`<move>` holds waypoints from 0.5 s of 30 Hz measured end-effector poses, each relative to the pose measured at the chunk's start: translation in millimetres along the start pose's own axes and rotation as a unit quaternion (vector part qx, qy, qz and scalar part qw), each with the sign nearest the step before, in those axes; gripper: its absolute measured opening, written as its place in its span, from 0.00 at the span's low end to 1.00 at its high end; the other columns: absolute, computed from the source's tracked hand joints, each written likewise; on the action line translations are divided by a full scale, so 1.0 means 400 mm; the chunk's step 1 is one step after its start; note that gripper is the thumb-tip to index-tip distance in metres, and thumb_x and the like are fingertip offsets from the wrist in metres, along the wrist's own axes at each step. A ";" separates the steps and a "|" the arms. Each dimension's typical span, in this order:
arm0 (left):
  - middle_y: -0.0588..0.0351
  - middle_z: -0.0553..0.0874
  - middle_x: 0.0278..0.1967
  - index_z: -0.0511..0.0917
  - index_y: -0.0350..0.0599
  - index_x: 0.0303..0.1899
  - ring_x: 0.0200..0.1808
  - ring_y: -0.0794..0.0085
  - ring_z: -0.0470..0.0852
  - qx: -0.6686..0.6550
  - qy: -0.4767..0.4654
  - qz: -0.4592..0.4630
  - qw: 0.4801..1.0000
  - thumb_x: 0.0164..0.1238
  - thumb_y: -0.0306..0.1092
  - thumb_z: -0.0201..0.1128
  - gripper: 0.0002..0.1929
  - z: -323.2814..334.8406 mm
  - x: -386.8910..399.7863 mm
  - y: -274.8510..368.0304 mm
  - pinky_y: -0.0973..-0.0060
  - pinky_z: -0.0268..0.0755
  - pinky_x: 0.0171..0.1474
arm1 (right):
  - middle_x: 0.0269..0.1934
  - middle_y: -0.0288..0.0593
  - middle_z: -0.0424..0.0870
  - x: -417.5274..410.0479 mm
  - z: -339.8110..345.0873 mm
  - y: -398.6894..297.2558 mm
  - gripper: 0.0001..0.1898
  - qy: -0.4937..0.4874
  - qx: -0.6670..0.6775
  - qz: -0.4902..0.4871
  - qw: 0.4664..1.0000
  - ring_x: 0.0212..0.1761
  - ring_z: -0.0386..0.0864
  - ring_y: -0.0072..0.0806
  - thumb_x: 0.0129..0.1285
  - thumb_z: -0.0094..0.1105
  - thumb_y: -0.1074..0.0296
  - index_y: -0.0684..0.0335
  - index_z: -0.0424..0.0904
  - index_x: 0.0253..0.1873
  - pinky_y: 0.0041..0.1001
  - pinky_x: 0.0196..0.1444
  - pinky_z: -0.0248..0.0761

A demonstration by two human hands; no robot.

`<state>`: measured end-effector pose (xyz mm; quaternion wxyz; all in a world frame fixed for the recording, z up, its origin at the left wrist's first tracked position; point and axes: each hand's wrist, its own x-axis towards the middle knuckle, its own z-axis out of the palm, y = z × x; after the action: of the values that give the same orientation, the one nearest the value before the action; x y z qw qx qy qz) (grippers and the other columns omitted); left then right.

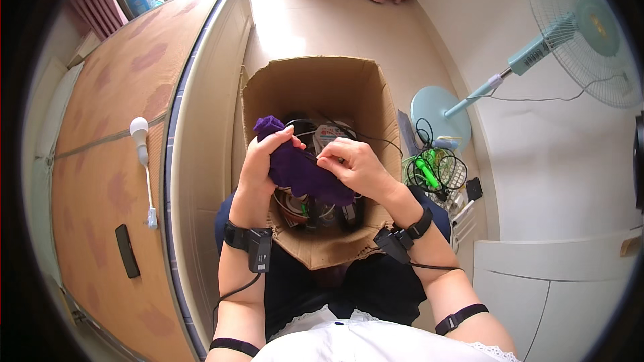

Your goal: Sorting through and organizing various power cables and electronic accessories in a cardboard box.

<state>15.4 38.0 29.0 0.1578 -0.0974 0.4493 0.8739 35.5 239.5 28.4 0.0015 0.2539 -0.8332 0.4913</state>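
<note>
A purple cloth bundle [312, 173], soft and gathered at its upper left end, is held over an open cardboard box [322, 78]. My left hand [264, 158] grips it near the gathered end, thumb on top. At the cloth's upper right edge, the thumb and forefinger of my right hand [354, 163] pinch a thin dark strand; whether it belongs to the cloth, I cannot tell. Below, the box holds a jumble of cables, a white item with printing [332, 133] and other small things, partly hidden by my hands and the cloth.
Left of the box is a bed with a woven mat [100, 181], bearing a light bulb on a corded holder [139, 128] and a black oblong object [127, 251]. To the right stand a pale blue fan [432, 105], tangled cables with a green microphone [427, 173], and a keyboard [458, 173].
</note>
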 end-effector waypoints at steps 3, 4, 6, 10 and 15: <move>0.55 0.82 0.26 0.78 0.41 0.31 0.32 0.69 0.84 0.012 0.001 0.005 1.000 0.63 0.33 0.63 0.06 0.000 -0.001 0.000 0.72 0.78 0.38 | 0.28 0.39 0.83 -0.004 -0.027 0.006 0.06 -0.125 0.101 0.189 0.969 0.27 0.77 0.19 0.63 0.62 0.70 0.66 0.81 0.38 0.22 0.31 0.72; 0.55 0.82 0.26 0.78 0.41 0.31 0.32 0.70 0.83 0.031 0.004 0.004 1.000 0.62 0.33 0.64 0.06 0.000 -0.002 -0.002 0.73 0.77 0.37 | 0.28 0.39 0.83 -0.004 -0.036 0.008 0.06 -0.123 0.102 0.190 0.969 0.27 0.77 0.19 0.63 0.62 0.70 0.66 0.81 0.38 0.22 0.31 0.72; 0.55 0.82 0.26 0.77 0.42 0.30 0.31 0.71 0.82 0.047 -0.008 0.000 0.999 0.61 0.33 0.65 0.07 0.004 -0.002 -0.012 0.73 0.77 0.36 | 0.26 0.39 0.84 0.000 -0.058 0.005 0.08 -0.236 0.072 0.214 0.945 0.27 0.80 0.19 0.64 0.62 0.67 0.66 0.82 0.39 0.21 0.32 0.74; 0.56 0.81 0.28 0.76 0.39 0.39 0.30 0.73 0.80 0.057 -0.039 -0.040 0.997 0.58 0.32 0.67 0.11 0.004 -0.008 -0.015 0.74 0.76 0.37 | 0.26 0.40 0.85 -0.006 -0.066 0.006 0.10 -0.359 0.046 0.216 0.907 0.27 0.83 0.22 0.61 0.61 0.65 0.66 0.84 0.39 0.22 0.34 0.76; 0.56 0.80 0.30 0.72 0.35 0.52 0.33 0.72 0.80 0.063 -0.061 -0.074 0.993 0.56 0.31 0.67 0.22 0.011 -0.021 -0.007 0.73 0.76 0.39 | 0.27 0.40 0.86 -0.016 -0.039 -0.005 0.10 -0.480 0.015 0.216 0.850 0.28 0.84 0.23 0.61 0.61 0.64 0.66 0.84 0.39 0.23 0.36 0.77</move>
<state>24.0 41.5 32.1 0.2555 -0.0665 0.4843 0.8341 38.0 254.3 36.3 -0.5087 0.2720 -0.7565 0.3082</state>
